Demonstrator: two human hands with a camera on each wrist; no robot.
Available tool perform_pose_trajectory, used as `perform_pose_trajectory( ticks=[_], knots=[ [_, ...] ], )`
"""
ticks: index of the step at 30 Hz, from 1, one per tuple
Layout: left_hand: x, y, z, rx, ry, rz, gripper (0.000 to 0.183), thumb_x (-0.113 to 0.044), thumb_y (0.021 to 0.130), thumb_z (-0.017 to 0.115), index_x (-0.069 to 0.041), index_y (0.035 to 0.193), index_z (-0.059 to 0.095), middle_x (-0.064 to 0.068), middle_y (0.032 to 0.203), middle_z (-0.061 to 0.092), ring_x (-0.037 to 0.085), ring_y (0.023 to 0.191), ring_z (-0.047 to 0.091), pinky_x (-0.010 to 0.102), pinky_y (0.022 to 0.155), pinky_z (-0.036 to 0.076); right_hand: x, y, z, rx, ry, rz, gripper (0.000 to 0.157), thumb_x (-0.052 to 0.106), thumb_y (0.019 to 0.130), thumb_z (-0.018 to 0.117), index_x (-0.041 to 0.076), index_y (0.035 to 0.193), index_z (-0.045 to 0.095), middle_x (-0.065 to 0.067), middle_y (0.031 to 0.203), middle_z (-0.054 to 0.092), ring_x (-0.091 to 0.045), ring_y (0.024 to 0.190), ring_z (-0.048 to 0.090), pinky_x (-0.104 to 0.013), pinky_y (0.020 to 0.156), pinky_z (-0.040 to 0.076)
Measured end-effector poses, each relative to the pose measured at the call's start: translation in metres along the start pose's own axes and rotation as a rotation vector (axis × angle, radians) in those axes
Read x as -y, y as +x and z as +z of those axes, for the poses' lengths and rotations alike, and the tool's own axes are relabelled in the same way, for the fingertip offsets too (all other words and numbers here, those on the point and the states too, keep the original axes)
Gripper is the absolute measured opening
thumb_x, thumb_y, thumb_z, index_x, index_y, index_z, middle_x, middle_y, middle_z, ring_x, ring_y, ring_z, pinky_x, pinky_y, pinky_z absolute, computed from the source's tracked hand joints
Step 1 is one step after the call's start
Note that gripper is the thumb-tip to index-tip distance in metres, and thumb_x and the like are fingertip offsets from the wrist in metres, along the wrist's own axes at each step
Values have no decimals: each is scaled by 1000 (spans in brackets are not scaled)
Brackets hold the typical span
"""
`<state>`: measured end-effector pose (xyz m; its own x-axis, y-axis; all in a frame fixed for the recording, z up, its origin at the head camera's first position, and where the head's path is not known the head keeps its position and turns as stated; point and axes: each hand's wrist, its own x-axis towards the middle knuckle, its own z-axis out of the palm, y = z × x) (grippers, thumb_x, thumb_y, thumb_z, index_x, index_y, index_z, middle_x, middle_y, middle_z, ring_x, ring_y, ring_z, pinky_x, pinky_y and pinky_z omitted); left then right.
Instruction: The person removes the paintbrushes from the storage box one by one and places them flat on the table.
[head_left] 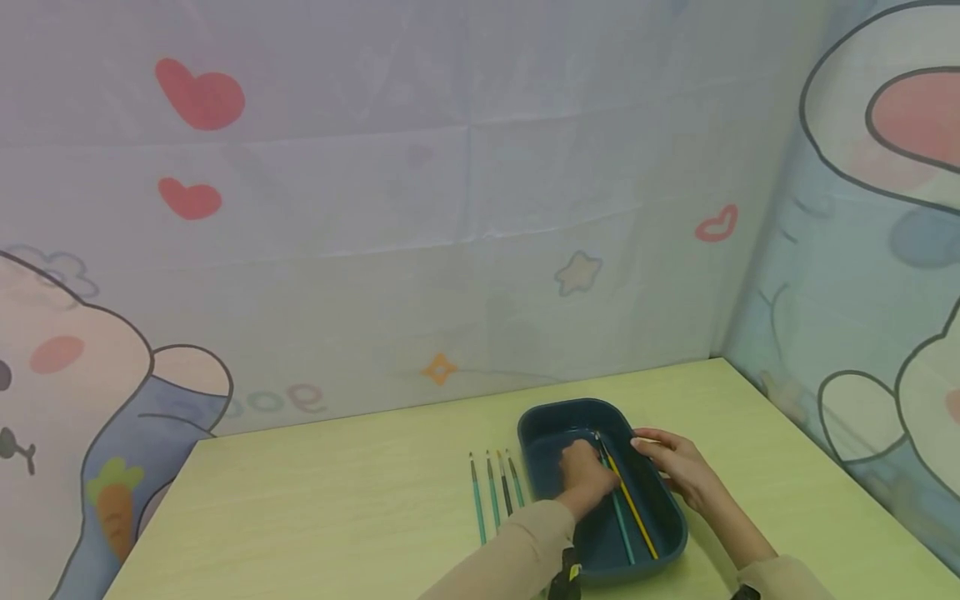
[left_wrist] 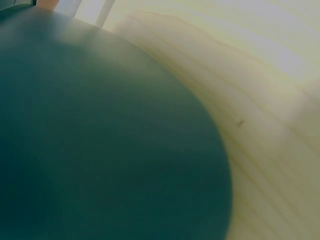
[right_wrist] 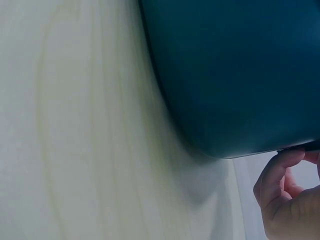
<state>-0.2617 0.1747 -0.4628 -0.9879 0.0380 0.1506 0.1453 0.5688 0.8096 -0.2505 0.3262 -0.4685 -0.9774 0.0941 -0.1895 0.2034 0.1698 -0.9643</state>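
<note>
A dark blue rectangular tray (head_left: 548, 421) with rounded corners stands on the table. Inside it, towards the right, lie a teal-handled paintbrush (head_left: 624, 529) and a yellow-handled paintbrush (head_left: 640, 522), side by side lengthwise. My left hand (head_left: 587, 477) reaches into the tray with its back upward, at the teal brush; its fingertips are hidden, so I cannot tell whether it holds a brush. With fingers and thumb at the rim, my right hand (head_left: 681, 467) grips the tray's right side; the right wrist view shows these bent fingers (right_wrist: 280, 172) at the tray's edge.
Several more paintbrushes (head_left: 477, 504) lie in a row on the table left of the tray, bristles away from me, partly covered by my left sleeve (head_left: 510, 554). The pale wood table (head_left: 322, 500) ends at a printed cloth wall behind and another at right.
</note>
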Motion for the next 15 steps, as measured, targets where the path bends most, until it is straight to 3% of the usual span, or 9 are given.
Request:
perform_pose_trajectory(
  ticks=[4, 9, 13, 15],
  knots=[
    [0, 1, -1, 2, -14, 2, 55, 3, 59, 74, -18, 43, 26, -14, 39, 15, 7, 36, 16, 19, 34, 9, 0, 0, 0, 3, 2, -3, 59, 33, 94, 60, -3, 138, 44, -4, 109, 67, -13, 92, 66, -32, 70, 58],
    [5, 4, 3, 6, -54, -31, 39, 4, 57, 75, -10, 37, 45, -3, 30, 40, 4, 25, 22, 17, 28, 11, 0, 0, 0, 1, -1, -3, 58, 32, 94, 60, -3, 138, 44, -8, 114, 67, -15, 95, 66, -32, 71, 58],
    [7, 5, 5, 4, -72, -69, 32, 4, 56, 75, -8, 39, 50, 5, 36, 53, 3, 25, 28, 17, 28, 16, 0, 0, -1, -1, 4, 2, 59, 33, 94, 60, -3, 137, 45, -6, 111, 68, -15, 94, 67, -33, 71, 58],
    [6, 5, 4, 4, -69, -90, 26, 3, 56, 77, -7, 44, 56, 5, 40, 57, 5, 26, 37, 16, 29, 25, 0, 0, -1, -1, 6, 0, 59, 33, 94, 60, -3, 137, 45, -5, 110, 68, -15, 94, 67, -33, 71, 58]
  ],
)
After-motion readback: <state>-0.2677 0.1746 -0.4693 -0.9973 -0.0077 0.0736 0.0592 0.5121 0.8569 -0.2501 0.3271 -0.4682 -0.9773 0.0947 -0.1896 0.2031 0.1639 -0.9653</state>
